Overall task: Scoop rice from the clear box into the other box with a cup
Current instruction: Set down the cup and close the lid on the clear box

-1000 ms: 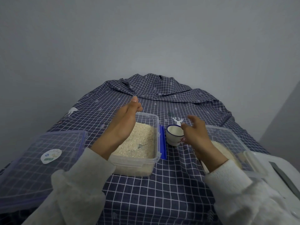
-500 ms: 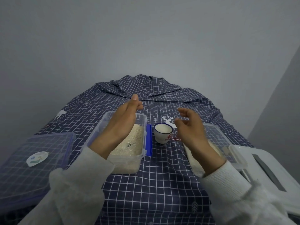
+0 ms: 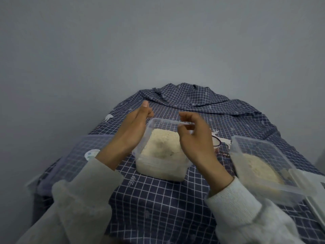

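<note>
- The desk [image 3: 158, 205] is the biggest thing here, draped in a dark blue checked cloth with white deer and tree prints; everything below is placed against the middle rice box.
- The lid [image 3: 70, 155], a blue-tinted clear one, lies flat to the left of that box, set aside, I judge, so the boxes stay open for scooping. It carries a small round sticker whose print is too small to read.
- The other box [image 3: 263, 171] sits to the right of the middle box, apart from it, also clear plastic and holding some rice.
- The clear box [image 3: 163, 154] stands at the centre between my forearms, lid off, well filled with rice [image 3: 163, 147], close enough for either hand to dip in.
- My left hand [image 3: 130, 134] hovers just beside the box's left wall, fingers straight and held together, gripping nothing.
- My right hand [image 3: 195, 138] hangs over the box's right edge, fingers loosely curled and spread apart, also empty.
- The cup [image 3: 216, 144] peeks out just right of the box, mostly hidden behind my right hand; I judge the hand should go to it next.
- Beneath the cup, white letters on the cloth seem to read "TOM"; the rest is cut off.
</note>
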